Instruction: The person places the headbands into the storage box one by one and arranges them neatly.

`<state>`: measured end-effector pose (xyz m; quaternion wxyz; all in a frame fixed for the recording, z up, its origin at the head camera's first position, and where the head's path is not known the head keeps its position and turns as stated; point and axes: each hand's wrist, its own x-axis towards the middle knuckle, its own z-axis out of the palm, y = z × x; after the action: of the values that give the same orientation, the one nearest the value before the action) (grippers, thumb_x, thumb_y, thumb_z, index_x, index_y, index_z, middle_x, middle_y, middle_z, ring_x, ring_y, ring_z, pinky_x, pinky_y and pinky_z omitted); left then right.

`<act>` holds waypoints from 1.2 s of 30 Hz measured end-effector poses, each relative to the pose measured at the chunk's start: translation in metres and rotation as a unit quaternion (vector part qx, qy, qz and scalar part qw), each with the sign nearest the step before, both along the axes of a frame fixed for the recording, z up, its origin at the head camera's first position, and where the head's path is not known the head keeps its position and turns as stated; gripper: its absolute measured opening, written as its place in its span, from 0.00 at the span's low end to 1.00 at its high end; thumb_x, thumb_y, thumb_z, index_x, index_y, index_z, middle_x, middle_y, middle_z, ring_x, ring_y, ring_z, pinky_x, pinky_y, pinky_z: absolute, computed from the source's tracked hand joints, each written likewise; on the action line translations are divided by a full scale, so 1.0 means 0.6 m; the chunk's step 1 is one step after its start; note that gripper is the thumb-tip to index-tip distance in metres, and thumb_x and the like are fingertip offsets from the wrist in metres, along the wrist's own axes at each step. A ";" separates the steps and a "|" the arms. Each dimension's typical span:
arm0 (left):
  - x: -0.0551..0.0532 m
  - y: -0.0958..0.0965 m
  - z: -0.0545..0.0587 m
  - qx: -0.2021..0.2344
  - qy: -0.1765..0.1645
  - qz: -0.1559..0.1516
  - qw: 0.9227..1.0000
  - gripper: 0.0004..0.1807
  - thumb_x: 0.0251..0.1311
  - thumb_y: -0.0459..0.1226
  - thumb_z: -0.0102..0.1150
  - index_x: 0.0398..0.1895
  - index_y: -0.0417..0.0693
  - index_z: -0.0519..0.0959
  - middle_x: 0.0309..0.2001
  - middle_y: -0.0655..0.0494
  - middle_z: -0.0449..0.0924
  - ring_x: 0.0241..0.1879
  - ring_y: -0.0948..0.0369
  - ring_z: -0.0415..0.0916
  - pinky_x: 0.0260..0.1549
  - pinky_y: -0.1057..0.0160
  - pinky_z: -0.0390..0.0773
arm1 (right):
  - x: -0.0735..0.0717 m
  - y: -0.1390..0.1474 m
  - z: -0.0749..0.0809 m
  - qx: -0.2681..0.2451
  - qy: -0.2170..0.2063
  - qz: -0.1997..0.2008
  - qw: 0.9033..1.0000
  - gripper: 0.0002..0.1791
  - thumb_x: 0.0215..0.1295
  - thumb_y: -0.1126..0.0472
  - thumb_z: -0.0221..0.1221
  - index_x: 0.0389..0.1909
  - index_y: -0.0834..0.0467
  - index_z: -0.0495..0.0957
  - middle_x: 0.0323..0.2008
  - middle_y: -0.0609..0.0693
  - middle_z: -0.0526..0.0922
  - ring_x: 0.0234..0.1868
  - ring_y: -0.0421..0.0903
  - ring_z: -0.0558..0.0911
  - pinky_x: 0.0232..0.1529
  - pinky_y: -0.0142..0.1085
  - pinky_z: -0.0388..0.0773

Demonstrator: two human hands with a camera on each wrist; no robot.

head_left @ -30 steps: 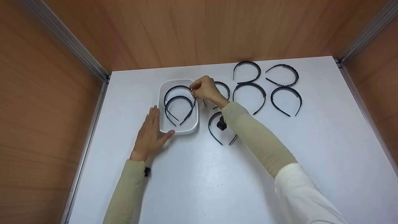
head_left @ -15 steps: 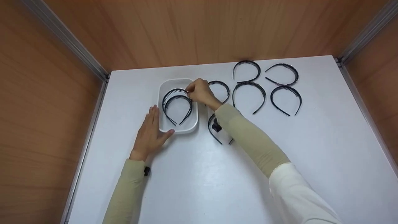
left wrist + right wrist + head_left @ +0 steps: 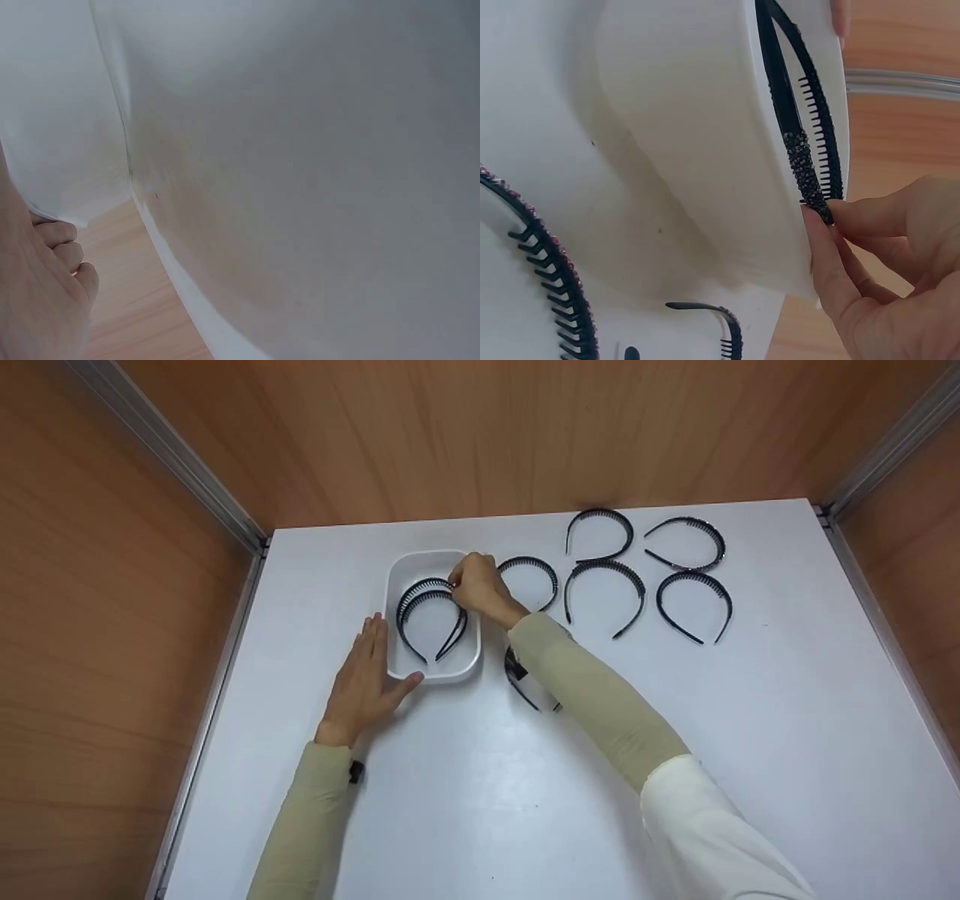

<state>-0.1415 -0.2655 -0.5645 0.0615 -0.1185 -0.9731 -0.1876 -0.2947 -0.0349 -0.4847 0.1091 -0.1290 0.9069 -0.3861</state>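
In the head view, a white plastic tub [image 3: 451, 678] stands left of the table's centre with dark toothed headbands in it. My right hand [image 3: 484, 591] reaches over its right rim and pinches one headband [image 3: 421, 585]. This one lies almost over a second headband [image 3: 429, 595] inside the tub. The right wrist view shows thumb and fingertips gripping the glittery part of the held headband [image 3: 804, 169]. My left hand [image 3: 358, 686] rests along the tub's left side, fingers straight and thumb spread at the front corner. The left wrist view shows part of that hand [image 3: 45, 292] against a white wall.
Several headbands lie on the white table [image 3: 487, 810] right of the tub, including a near one [image 3: 529, 560], a middle one [image 3: 607, 563] and a far right one [image 3: 711, 576]. Another headband [image 3: 517, 682] is partly under my right forearm. Wooden panels [image 3: 480, 442] enclose the table.
My right hand has moved slightly left and lowered the pinched headband into the tub, so it lines up more closely with the other one. The left hand stays put.
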 end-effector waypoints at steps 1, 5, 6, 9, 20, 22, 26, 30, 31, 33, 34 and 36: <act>0.000 0.000 -0.001 0.000 0.000 -0.001 1.000 0.62 0.70 0.68 0.57 0.87 0.35 0.43 0.87 0.40 0.43 0.87 0.47 0.39 0.86 0.48 0.48 | 0.000 -0.001 0.000 0.005 -0.001 -0.001 1.000 0.17 0.61 0.75 0.65 0.50 0.65 0.91 0.51 0.58 0.91 0.57 0.52 0.84 0.55 0.40 0.86; 0.000 -0.001 -0.003 0.001 0.002 -0.003 1.000 0.62 0.70 0.67 0.58 0.87 0.36 0.43 0.87 0.40 0.42 0.87 0.47 0.39 0.86 0.47 0.47 | 0.001 -0.007 0.001 0.023 -0.006 -0.003 1.000 0.17 0.60 0.75 0.66 0.50 0.66 0.90 0.52 0.59 0.90 0.54 0.50 0.86 0.50 0.38 0.88; -0.001 -0.001 -0.003 0.000 0.003 -0.003 1.000 0.62 0.70 0.67 0.58 0.87 0.36 0.43 0.87 0.40 0.42 0.87 0.47 0.39 0.86 0.47 0.47 | 0.002 -0.008 0.001 0.025 -0.006 -0.002 1.000 0.17 0.60 0.75 0.66 0.50 0.66 0.90 0.52 0.59 0.90 0.52 0.50 0.86 0.49 0.38 0.88; 0.000 -0.002 -0.004 -0.002 0.002 0.000 1.000 0.62 0.70 0.68 0.57 0.87 0.36 0.42 0.87 0.39 0.42 0.87 0.47 0.39 0.85 0.47 0.48 | 0.003 -0.013 0.002 0.027 -0.009 0.003 1.000 0.16 0.61 0.76 0.65 0.50 0.67 0.89 0.53 0.59 0.90 0.48 0.48 0.87 0.45 0.37 0.89; -0.001 0.000 -0.001 -0.003 -0.004 0.000 1.000 0.62 0.70 0.68 0.56 0.87 0.36 0.42 0.88 0.40 0.41 0.87 0.47 0.38 0.85 0.46 0.48 | 0.008 -0.017 -0.002 0.040 0.008 0.017 0.999 0.12 0.62 0.77 0.60 0.42 0.66 0.89 0.43 0.57 0.89 0.36 0.45 0.82 0.33 0.34 0.83; -0.001 0.000 -0.001 -0.006 -0.004 0.000 1.000 0.61 0.70 0.68 0.56 0.87 0.36 0.42 0.88 0.40 0.41 0.88 0.47 0.38 0.85 0.47 0.48 | 0.008 -0.018 -0.003 0.045 0.017 0.019 0.999 0.11 0.62 0.77 0.59 0.32 0.62 0.87 0.34 0.52 0.85 0.31 0.43 0.78 0.26 0.32 0.76; -0.002 0.000 -0.001 -0.006 0.002 -0.004 1.000 0.61 0.70 0.67 0.57 0.87 0.35 0.43 0.87 0.40 0.42 0.87 0.47 0.39 0.85 0.46 0.48 | 0.008 -0.018 -0.002 0.046 0.017 0.021 0.999 0.10 0.61 0.78 0.59 0.27 0.61 0.80 0.28 0.47 0.73 0.27 0.43 0.70 0.21 0.32 0.65; -0.002 -0.001 -0.001 -0.004 0.011 -0.009 1.000 0.61 0.70 0.66 0.58 0.86 0.34 0.43 0.87 0.38 0.43 0.87 0.45 0.40 0.85 0.45 0.49 | 0.011 -0.017 0.002 0.039 0.015 0.021 0.999 0.11 0.63 0.77 0.60 0.42 0.69 0.87 0.37 0.54 0.83 0.31 0.44 0.75 0.27 0.33 0.72; -0.002 -0.001 -0.001 -0.004 0.014 -0.010 1.000 0.61 0.70 0.66 0.59 0.86 0.34 0.43 0.87 0.37 0.43 0.87 0.44 0.41 0.85 0.44 0.49 | 0.012 -0.017 0.002 0.036 0.015 0.020 0.999 0.14 0.63 0.77 0.60 0.47 0.70 0.87 0.42 0.56 0.86 0.34 0.45 0.78 0.29 0.33 0.75; -0.001 -0.001 -0.001 -0.003 0.014 -0.009 1.000 0.62 0.70 0.66 0.59 0.86 0.34 0.44 0.87 0.37 0.44 0.87 0.43 0.41 0.85 0.44 0.50 | 0.014 -0.017 0.003 0.033 0.011 0.023 0.999 0.15 0.64 0.77 0.59 0.50 0.71 0.87 0.46 0.59 0.87 0.36 0.46 0.79 0.33 0.35 0.79; -0.001 -0.001 0.000 -0.003 0.013 -0.008 1.000 0.62 0.69 0.67 0.59 0.87 0.34 0.43 0.87 0.37 0.44 0.87 0.43 0.42 0.85 0.44 0.50 | 0.014 -0.017 0.003 0.030 0.007 0.024 0.999 0.16 0.64 0.78 0.59 0.50 0.71 0.87 0.47 0.60 0.87 0.37 0.47 0.80 0.34 0.37 0.80; 0.000 0.000 0.000 -0.002 0.008 -0.006 1.000 0.62 0.69 0.67 0.58 0.87 0.35 0.43 0.87 0.37 0.43 0.87 0.44 0.41 0.85 0.44 0.50 | 0.015 -0.017 0.003 0.029 0.008 0.021 0.999 0.17 0.64 0.77 0.59 0.53 0.71 0.86 0.51 0.61 0.88 0.41 0.47 0.82 0.40 0.38 0.85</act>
<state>-0.1416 -0.2658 -0.5645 0.0679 -0.1260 -0.9723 -0.1849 -0.2858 -0.0449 -0.4829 0.1139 -0.1483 0.9156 -0.3558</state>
